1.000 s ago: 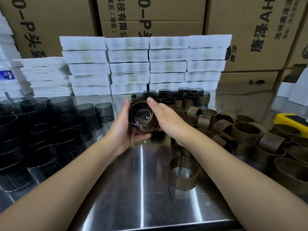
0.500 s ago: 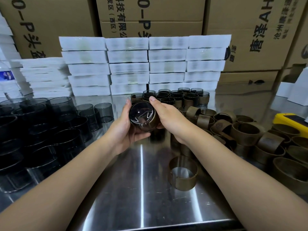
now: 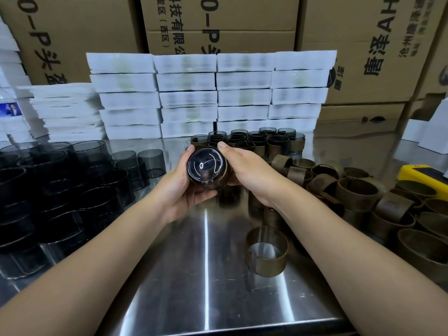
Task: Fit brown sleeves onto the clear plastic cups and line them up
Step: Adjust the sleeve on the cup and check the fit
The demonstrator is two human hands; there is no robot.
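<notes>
A clear smoky plastic cup [image 3: 205,166] lies on its side above the steel table, its base facing me, with a brown sleeve [image 3: 224,179] around it. My left hand [image 3: 180,184] grips the cup from the left and below. My right hand [image 3: 244,166] grips the sleeved side from the right. Behind them stands a group of several sleeved cups [image 3: 261,141]. Bare cups [image 3: 72,185] crowd the left of the table. Loose brown sleeves [image 3: 363,192] are piled at the right, and one open sleeve [image 3: 266,253] stands alone in front.
The steel table [image 3: 206,287] ends at a front edge near me. Stacked white packs [image 3: 208,93] and cardboard boxes [image 3: 363,44] wall off the back. A yellow device [image 3: 424,175] lies at the far right.
Both hands have tipped the cup so that its base faces me more squarely and raised it slightly. The sleeve sits further onto the cup.
</notes>
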